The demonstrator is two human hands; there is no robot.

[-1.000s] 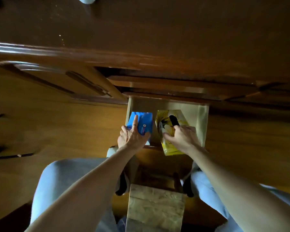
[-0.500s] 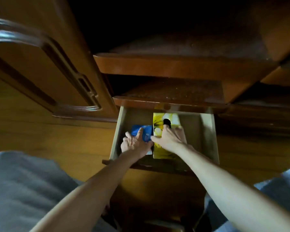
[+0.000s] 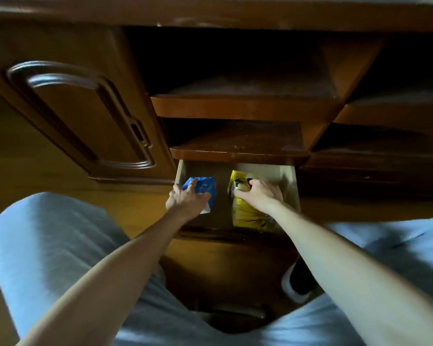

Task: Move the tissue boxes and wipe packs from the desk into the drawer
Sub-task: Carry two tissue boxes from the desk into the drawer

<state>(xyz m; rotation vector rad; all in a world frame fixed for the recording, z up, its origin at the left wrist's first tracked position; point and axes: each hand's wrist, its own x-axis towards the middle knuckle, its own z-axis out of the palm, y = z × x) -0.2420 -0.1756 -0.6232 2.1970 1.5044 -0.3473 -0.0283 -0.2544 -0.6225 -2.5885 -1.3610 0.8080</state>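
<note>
Two hands are down inside the open drawer (image 3: 291,186) at the foot of the dark wooden desk (image 3: 210,11), each on its own package. Her or his left hand (image 3: 186,199) lies over the blue wipe pack (image 3: 205,187) near the drawer's left wall — fingers spread across its top and thumb along its near side, so the pack sits gripped between them. Over on the other side, the right hand (image 3: 261,193) curls round the top of the yellow tissue box (image 3: 245,213), fingers bent over the dark opening and thumb pointing left across it. Both packages sit inside the drawer, apart from each other, with a strip of bare drawer floor between them. Above the drawer two open shelves (image 3: 235,151) step back into shadow — to the left stands a cabinet door (image 3: 80,116) with raised moulding. Grey trousered knees (image 3: 48,245) frame the arms on either side, and a shoe (image 3: 298,283) shows beneath the right forearm.
</note>
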